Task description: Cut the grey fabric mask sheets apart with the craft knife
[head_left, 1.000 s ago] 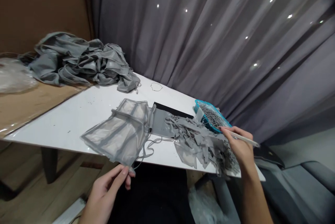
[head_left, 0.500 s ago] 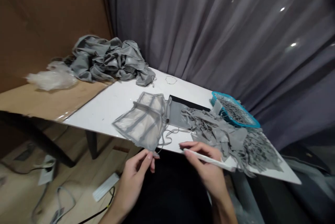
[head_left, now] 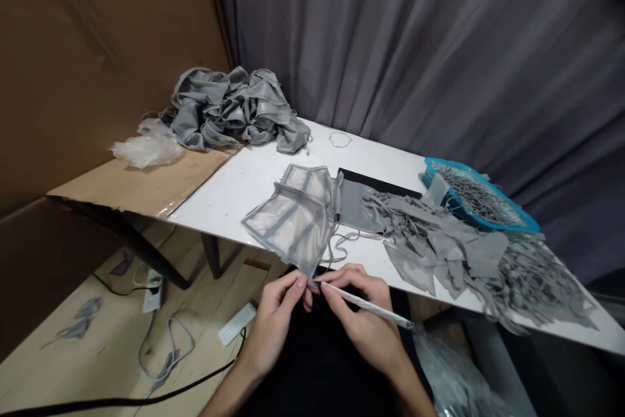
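Note:
A grey fabric piece with pale panels (head_left: 297,209) lies at the table's front edge, its lower corner hanging over. My left hand (head_left: 280,309) pinches that corner. Beside it, my right hand (head_left: 359,303) is closed around a thin white pen-like tool (head_left: 371,306), whose tip is at the pinched corner. The fingertips of both hands nearly meet there. Grey cords curl on the table just right of the fabric piece. A flat grey strip with a black edge (head_left: 359,205) lies behind them.
Grey scraps and cords (head_left: 449,248) cover the right of the white table (head_left: 215,209), beside a blue basket (head_left: 512,218) of thin grey strips. Grey fabric is heaped (head_left: 239,108) at the back left near clear plastic (head_left: 149,144). Cables and a power strip lie on the floor.
My right hand has moved left with the white tool, bringing its tip to the fabric corner in my left hand. The view has shifted, so the table sits further right.

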The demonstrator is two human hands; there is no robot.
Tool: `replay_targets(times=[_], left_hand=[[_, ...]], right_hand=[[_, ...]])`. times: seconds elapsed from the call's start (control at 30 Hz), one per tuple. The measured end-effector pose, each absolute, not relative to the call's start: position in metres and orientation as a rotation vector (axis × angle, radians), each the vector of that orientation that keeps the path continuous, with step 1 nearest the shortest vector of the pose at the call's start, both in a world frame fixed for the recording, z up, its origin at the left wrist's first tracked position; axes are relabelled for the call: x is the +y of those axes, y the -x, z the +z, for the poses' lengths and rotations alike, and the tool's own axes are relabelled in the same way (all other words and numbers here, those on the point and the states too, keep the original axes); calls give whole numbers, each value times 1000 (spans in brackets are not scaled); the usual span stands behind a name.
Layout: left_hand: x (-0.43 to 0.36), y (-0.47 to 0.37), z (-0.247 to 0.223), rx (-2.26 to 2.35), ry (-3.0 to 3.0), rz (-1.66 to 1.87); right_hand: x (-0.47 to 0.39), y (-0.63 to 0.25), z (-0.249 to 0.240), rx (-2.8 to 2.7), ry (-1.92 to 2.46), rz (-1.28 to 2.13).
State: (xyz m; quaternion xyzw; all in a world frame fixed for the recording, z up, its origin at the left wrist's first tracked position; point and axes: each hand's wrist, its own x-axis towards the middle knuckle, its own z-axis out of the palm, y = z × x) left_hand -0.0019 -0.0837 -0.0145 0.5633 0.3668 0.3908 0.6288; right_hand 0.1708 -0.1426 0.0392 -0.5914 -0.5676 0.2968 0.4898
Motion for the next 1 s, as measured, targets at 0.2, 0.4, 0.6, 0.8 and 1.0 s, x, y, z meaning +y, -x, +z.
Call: replay_targets(times=[0.2, 0.4, 0.6, 0.8, 1.0], left_hand=[[-79, 2, -18, 869, -1116, 933], [-77, 8, -15, 816, -1162, 917], [-81, 13, -10, 796, -1268, 903], [-83, 13, -10, 831, -1313, 888], [-84, 14, -10, 828, -1317, 883]], right_hand=[[-138, -171, 44, -1368, 1372, 746], [-123, -174, 49, -1394, 1415, 716], [-114, -174, 44, -1429, 1415, 751], [-115, -176, 42, -1428, 1407, 787], [-114, -177, 41, -1391, 1394, 823]])
